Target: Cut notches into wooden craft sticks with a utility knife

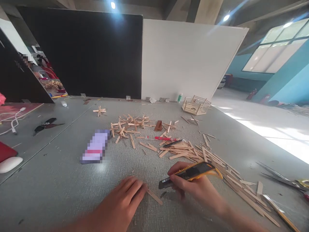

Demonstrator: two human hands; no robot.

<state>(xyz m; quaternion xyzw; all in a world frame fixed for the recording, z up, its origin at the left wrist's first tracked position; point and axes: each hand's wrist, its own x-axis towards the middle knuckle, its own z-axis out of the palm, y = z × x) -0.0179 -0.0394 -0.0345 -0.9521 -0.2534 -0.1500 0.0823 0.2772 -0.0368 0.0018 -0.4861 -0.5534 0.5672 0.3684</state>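
My left hand (129, 196) is closed over one end of a wooden craft stick (154, 197), pressing it to the grey table. Marks or a slot show on the stick near my fingertips. My right hand (189, 183) grips a yellow and black utility knife (193, 172), its blade end pointing left, just above and to the right of the stick. A small dark piece (163, 194) lies on the table beneath the knife. Behind my right hand spreads a pile of loose craft sticks (180, 151), with a red pen (165, 139) and a black pen-like tool (172, 143) on it.
Farther back lie joined stick pieces (130, 124), a brown block (158, 125) and a hexagonal stick frame (196, 105). A blurred purple object (95, 146) rests at left, near a white mouse (11, 164). Scissors (282, 177) and a brush-like tool (277, 207) lie at right.
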